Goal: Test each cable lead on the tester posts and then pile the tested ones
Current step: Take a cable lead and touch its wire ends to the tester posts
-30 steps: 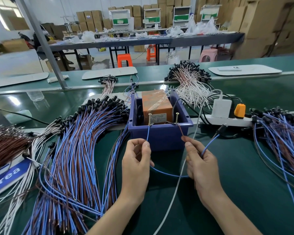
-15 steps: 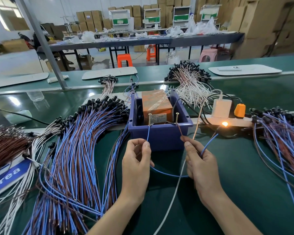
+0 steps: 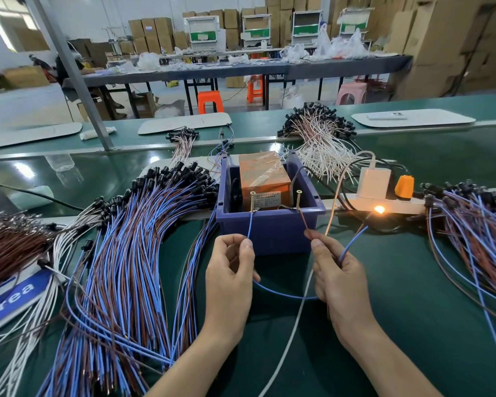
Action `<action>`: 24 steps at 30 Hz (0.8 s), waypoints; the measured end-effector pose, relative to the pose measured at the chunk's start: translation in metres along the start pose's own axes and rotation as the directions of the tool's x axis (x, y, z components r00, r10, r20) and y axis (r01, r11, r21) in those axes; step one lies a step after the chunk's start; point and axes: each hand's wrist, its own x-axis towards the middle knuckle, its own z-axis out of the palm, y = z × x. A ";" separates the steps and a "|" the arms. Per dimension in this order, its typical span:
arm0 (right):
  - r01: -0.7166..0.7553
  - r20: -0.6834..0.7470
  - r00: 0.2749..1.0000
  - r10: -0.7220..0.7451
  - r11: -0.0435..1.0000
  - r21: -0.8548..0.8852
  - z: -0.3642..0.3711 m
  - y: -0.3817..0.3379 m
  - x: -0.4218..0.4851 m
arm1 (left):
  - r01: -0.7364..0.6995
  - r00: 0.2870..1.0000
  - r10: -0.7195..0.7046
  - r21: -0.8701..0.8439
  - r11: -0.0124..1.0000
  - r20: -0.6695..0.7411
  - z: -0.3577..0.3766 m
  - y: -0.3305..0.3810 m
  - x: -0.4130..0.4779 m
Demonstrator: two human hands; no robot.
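Observation:
A blue tester box [image 3: 269, 227] holds an orange unit [image 3: 262, 174] and two brass screw posts. My left hand [image 3: 231, 270] pinches the blue wire end [image 3: 249, 227] up against the left post [image 3: 252, 200]. My right hand [image 3: 337, 270] pinches the brown wire end [image 3: 304, 219] against the right post [image 3: 299, 199] and also holds the rest of the lead. The lead's lamp [image 3: 379, 209] glows orange at its far end. A big pile of blue and brown leads [image 3: 132, 253] lies to the left, another pile [image 3: 476, 224] to the right.
A white power strip [image 3: 384, 203] with a charger and an orange plug sits right of the box. A white cable [image 3: 292, 325] runs between my arms. White leads [image 3: 318, 138] are heaped behind the box. A brown bundle [image 3: 9, 245] lies far left.
The lamp at the lead's end was dark a second ago and glows now. My hands have hardly moved.

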 end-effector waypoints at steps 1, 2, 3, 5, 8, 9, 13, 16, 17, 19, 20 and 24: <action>-0.001 0.000 1.000 0.001 1.000 0.000 0.000 0.000 0.000 | 0.001 1.000 -0.001 -0.001 1.000 -0.001 0.000 0.000 0.000; -0.003 0.002 1.000 0.003 1.000 0.002 0.000 0.000 0.000 | 0.001 1.000 -0.001 -0.003 1.000 -0.001 0.000 0.000 0.000; -0.004 0.004 1.000 0.004 1.000 0.004 0.000 0.000 0.000 | 0.000 1.000 0.000 -0.005 1.000 -0.001 0.000 0.000 0.000; -0.004 0.006 1.000 0.004 1.000 0.003 0.000 0.001 0.000 | -0.004 1.000 0.004 -0.006 1.000 -0.001 0.000 0.000 0.000; -0.004 0.005 1.000 0.004 1.000 -0.004 -0.001 0.001 0.000 | -0.006 1.000 0.006 -0.002 1.000 -0.004 0.000 0.000 0.000; -0.004 0.004 1.000 0.004 1.000 -0.004 -0.001 0.001 0.000 | -0.006 1.000 0.006 0.000 1.000 -0.007 0.000 0.000 0.000; -0.003 0.003 1.000 0.003 1.000 0.001 -0.002 0.001 0.000 | -0.020 1.000 0.020 0.009 1.000 -0.018 0.000 0.000 -0.001; -0.017 0.018 1.000 0.016 0.999 0.043 -0.003 0.000 -0.001 | -0.027 0.999 0.027 0.007 1.000 -0.017 0.000 0.000 -0.004; -0.025 0.038 0.999 0.023 0.999 0.047 -0.004 0.000 -0.002 | -0.027 1.000 0.027 0.001 1.000 -0.011 0.000 0.001 -0.004; -0.024 0.092 0.995 0.023 1.000 0.007 -0.004 -0.001 -0.004 | -0.031 0.999 0.031 -0.013 0.999 0.009 0.000 0.003 -0.004; -0.011 0.121 0.993 0.014 0.999 -0.030 -0.003 -0.001 -0.005 | -0.030 0.999 0.031 -0.022 0.999 0.032 0.000 0.004 -0.004; 0.090 0.222 0.974 -0.048 0.979 -0.180 0.000 0.000 -0.009 | 0.144 0.970 -0.104 -0.175 0.974 0.219 0.000 0.007 -0.008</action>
